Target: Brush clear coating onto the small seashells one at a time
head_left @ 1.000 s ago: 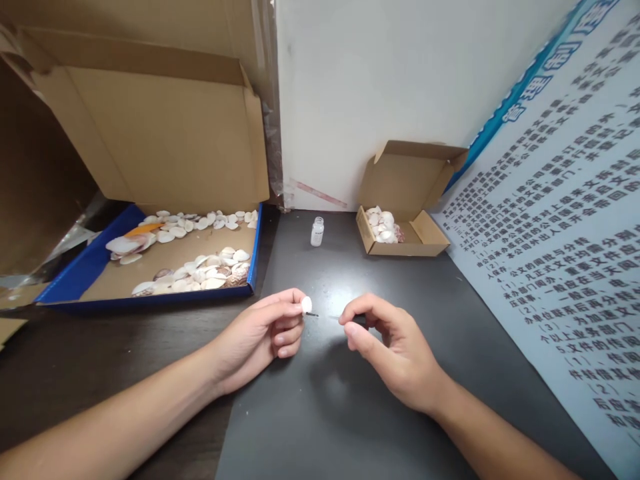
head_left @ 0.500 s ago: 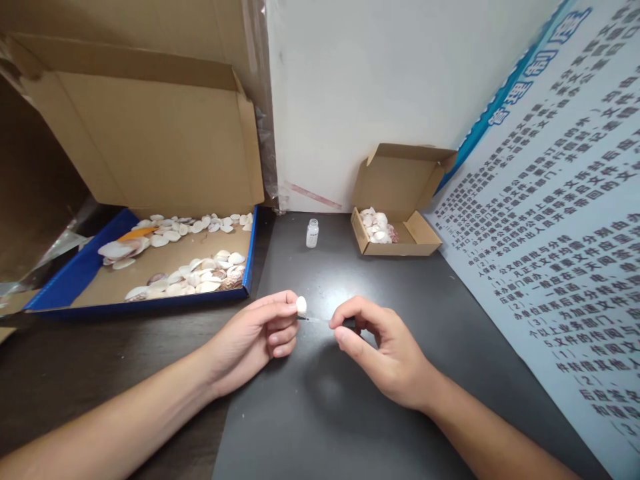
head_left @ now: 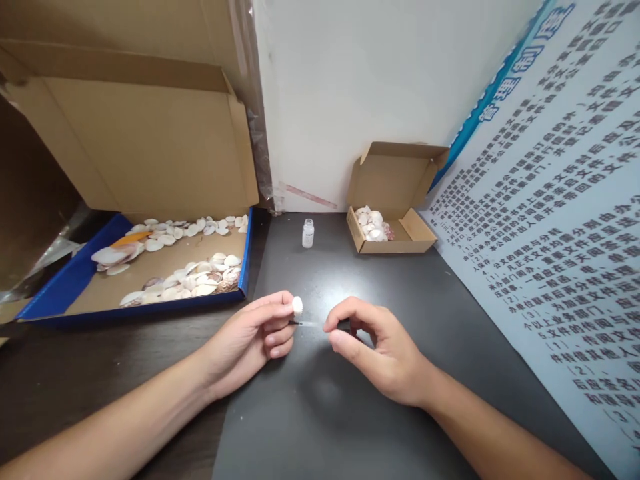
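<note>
Pinched between the thumb and forefinger of my left hand [head_left: 263, 327] is a small white seashell [head_left: 298, 305]. My right hand [head_left: 375, 347] grips a small brush [head_left: 311, 325] by its black handle end, which the fingers partly cover. The brush's thin clear stem points left, and its dark tip lies just under the shell, close to my left fingers. Whether the tip touches the shell I cannot tell. Beyond the hands, a small clear glass bottle [head_left: 308, 235] with a white label stands upright without a cap.
On the left, an open blue-edged cardboard box [head_left: 150, 263] holds many shells and an orange piece. A smaller open cardboard box [head_left: 397, 247] with white shells stands at the back right. A white wall [head_left: 340, 100] rises behind, with a printed poster [head_left: 550, 233] at right.
The whole view has shifted slightly, so most things sit a little further left. Both hands keep their holds; the shell looks turned a little, its ridged edge facing down.
</note>
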Demonstrator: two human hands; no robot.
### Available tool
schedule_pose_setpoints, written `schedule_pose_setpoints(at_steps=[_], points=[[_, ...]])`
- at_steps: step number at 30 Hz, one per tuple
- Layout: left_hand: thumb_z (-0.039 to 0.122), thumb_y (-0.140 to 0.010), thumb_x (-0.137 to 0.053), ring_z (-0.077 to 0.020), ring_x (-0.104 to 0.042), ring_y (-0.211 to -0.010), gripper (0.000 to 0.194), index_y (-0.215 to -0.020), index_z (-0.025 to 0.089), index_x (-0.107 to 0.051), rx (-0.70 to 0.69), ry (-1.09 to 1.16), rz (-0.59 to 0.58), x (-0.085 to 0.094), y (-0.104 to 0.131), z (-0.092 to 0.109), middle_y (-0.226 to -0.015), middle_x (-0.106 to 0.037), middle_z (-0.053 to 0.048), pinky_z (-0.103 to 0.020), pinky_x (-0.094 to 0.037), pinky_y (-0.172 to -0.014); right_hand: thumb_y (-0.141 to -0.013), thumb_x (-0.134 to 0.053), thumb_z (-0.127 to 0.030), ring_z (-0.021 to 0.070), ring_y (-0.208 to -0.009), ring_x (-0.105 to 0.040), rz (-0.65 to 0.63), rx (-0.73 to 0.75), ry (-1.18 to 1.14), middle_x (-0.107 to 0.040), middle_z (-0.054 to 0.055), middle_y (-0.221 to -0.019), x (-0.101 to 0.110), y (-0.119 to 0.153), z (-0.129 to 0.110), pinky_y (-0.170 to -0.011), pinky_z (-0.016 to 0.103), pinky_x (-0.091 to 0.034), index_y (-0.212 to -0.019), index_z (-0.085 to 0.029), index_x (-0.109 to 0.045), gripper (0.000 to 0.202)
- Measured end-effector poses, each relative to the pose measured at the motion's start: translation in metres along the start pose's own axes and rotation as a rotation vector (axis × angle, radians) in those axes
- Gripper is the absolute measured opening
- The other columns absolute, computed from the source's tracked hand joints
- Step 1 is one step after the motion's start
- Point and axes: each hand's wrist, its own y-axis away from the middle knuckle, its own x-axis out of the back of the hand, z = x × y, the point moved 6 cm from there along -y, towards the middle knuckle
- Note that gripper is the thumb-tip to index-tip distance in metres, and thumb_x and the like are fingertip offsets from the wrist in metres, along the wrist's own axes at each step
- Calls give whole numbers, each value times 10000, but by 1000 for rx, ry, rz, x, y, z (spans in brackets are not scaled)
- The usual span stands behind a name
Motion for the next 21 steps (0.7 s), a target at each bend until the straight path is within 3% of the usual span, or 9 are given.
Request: schedule_pose_setpoints(at_steps=[21], points=[[171,-885,-605,-68,-187,-504,150,-758,168,-526,-11,-14,6,-2,1,0,-604,-264,76,-188,-253,-465,-923,-550,-253,105,-558,-473,52,-44,98,-556,-36,-668,2,1,3,-542,222,-379,-906,-212,-614,78]])
